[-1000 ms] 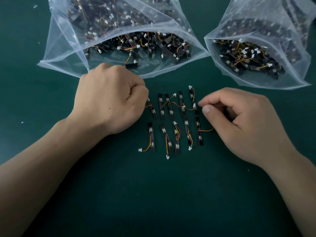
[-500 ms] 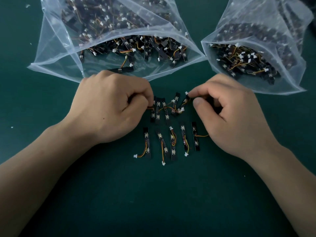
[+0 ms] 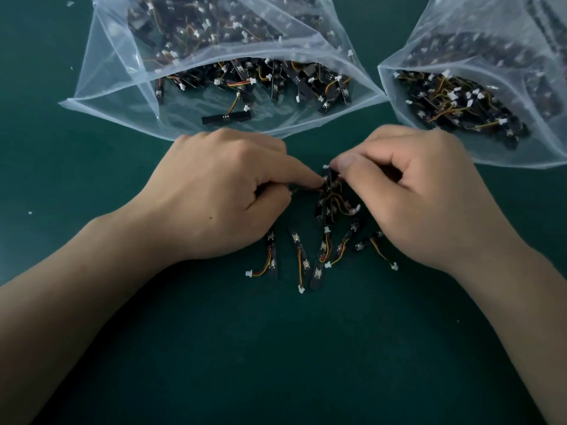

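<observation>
Dark green matting covers the bench [image 3: 214,363] in the head view. Near its middle sits a bunch of small black circuit strips [image 3: 328,210], with orange and yellow wires and white plugs. The strips are gathered side by side, and their long axes run from the far edge towards the near edge, leaning slightly left at the near end. How many are in the bunch cannot be told.

The left hand [image 3: 221,194] meets the bunch from the left. Its forefinger is stretched out with the tip on the strips, the thumb pinches against a wire beneath it, and the other fingers are curled under. The right hand [image 3: 423,194] pinches the far end of the bunch between thumb and forefinger, its remaining fingers folded in.

Just nearer than the bunch, five loose black strips [image 3: 302,256] lie flat on the bench in a fanned row. The three on the left run roughly far to near. The two on the right slant, with their far ends towards the right edge.

Two bags lie towards the far edge. The large clear plastic bag [image 3: 122,87] on the left is open towards the hands. One strip [image 3: 225,118] lies crosswise in its mouth, parallel to the far edge. The second clear plastic bag [image 3: 537,142] lies towards the far right corner. Both hold heaps of the same strips, too many to count.
</observation>
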A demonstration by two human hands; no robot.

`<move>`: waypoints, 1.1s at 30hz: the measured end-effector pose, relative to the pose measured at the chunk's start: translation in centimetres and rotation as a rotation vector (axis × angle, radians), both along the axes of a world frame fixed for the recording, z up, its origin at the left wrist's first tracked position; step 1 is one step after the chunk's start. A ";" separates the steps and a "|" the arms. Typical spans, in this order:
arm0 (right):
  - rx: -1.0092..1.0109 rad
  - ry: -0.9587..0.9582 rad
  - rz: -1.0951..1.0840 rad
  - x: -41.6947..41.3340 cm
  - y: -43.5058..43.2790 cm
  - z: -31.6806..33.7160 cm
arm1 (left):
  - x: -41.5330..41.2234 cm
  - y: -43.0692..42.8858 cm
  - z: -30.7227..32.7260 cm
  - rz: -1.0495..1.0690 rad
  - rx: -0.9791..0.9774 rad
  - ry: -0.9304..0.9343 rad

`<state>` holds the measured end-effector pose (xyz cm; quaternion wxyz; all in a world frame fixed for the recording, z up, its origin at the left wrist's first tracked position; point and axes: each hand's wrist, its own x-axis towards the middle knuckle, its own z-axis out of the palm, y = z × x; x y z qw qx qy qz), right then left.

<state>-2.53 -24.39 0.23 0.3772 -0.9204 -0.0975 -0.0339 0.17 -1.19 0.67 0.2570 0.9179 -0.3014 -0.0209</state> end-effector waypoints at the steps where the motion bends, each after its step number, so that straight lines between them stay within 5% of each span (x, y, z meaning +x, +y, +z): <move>1: 0.015 0.005 0.002 -0.1 0.0 0.1 | 0.0 -0.1 0.0 -0.011 0.008 -0.004; 12: -0.100 -0.004 -0.050 0.4 -0.2 0.1 | 0.0 -0.4 -0.3 0.080 -0.059 0.007; 18: -0.131 -0.097 -0.167 0.6 -2.7 -0.4 | 0.1 0.4 0.3 -0.183 -0.123 0.150; 25: -0.119 -0.135 -0.192 0.4 -2.8 -0.8 | -2.5 -2.6 0.3 -0.534 0.077 -0.033; 33: -0.107 -0.160 -0.207 0.3 -3.1 -1.2 | -2.0 -2.5 -1.2 -0.477 0.006 -0.150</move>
